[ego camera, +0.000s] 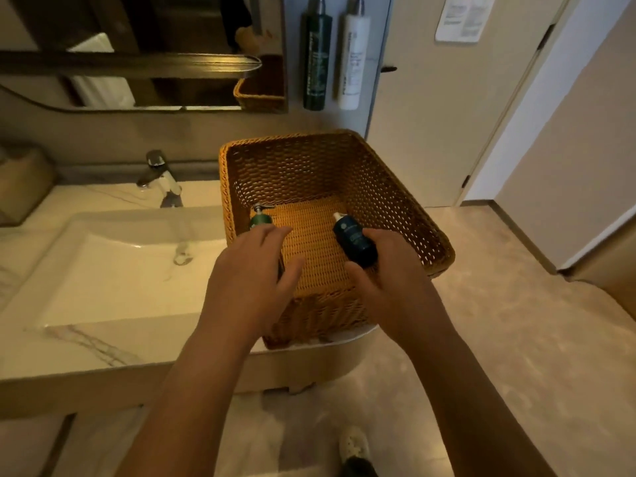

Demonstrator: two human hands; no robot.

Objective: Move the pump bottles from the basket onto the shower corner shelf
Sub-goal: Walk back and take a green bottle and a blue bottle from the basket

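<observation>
Bottles in basket (378, 187): 2, on counter (103, 339); 0 shelved. The right hand (392, 280) grips blue bottle (354, 241) at its base; the left hand (247, 280), fingers spread and holding nothing, hovers over green bottle (260, 220). Shelf not in view. Task judged barely begun.

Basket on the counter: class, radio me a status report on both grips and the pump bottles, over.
Right grip round blue bottle. Left grip over green bottle, hold unclear. Both bottles inside basket. Nothing blocking.
</observation>
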